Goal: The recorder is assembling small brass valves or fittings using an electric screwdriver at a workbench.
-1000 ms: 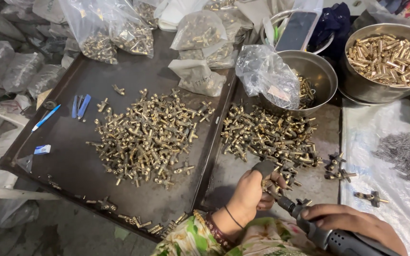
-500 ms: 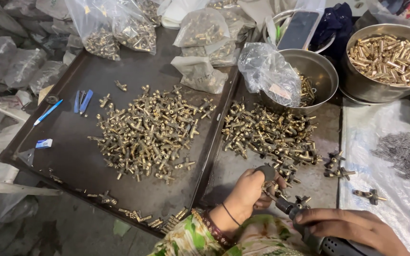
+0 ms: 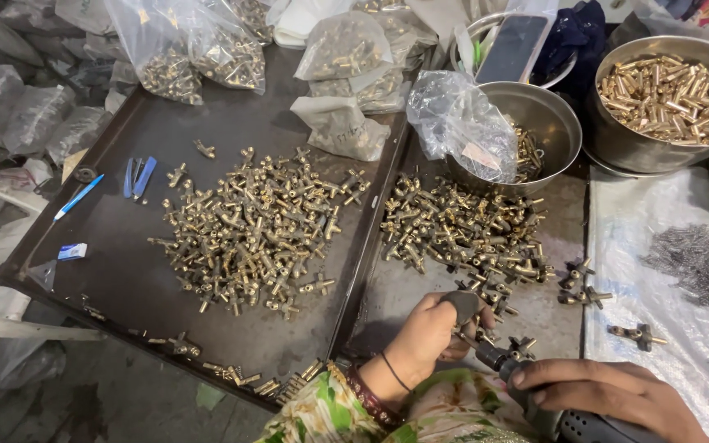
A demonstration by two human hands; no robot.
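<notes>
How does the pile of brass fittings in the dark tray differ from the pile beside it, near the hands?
The tray pile lies inside the rimmed dark tray, spread wide and loose; the table pile lies on the bare grey surface, denser and smaller. No hand touches the tray pile; the left hand and right hand, holding a power tool, work at the table pile's near edge. Both hold similar small brass T-shaped fittings.
</notes>
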